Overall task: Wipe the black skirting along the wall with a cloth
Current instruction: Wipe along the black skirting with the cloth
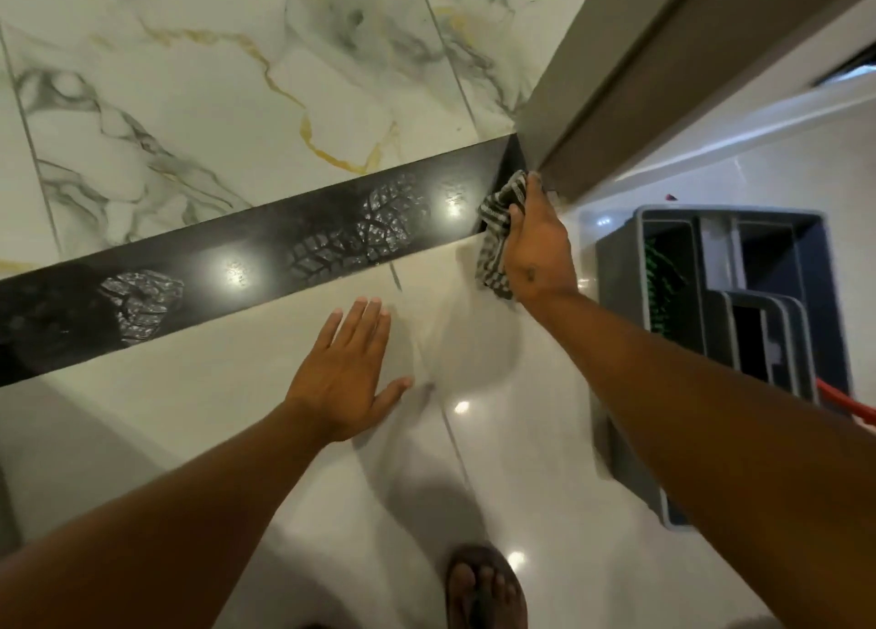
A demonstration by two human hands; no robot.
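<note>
Here the right hand [533,249] is shown closed around a crumpled black-and-white checked cloth [497,230], the fingers curled over its upper folds while a loose tail hangs below the palm towards the floor. The cloth is pressed against the right-hand end of the glossy black skirting band [265,263], in the corner where the band meets the grey door frame [611,83]. The left hand [351,367] is spread flat and open on the pale polished floor tile [189,420], holding nothing, and appears to serve as a brace. The skirting runs leftwards from the cloth along the foot of the white marble-patterned wall tile [213,83]; most of its length lies to the left of the cloth and is judged not yet wiped. Ceiling lights are mirrored in its face. A grey compartmented cleaning caddy [663,249] stands on the floor just beside the right forearm. For a good stroke, the cloth should be kept bunched and flat against the band, worked first into the corner, then drawn leftwards in one steady pass, with the loose tail gathered in.
</note>
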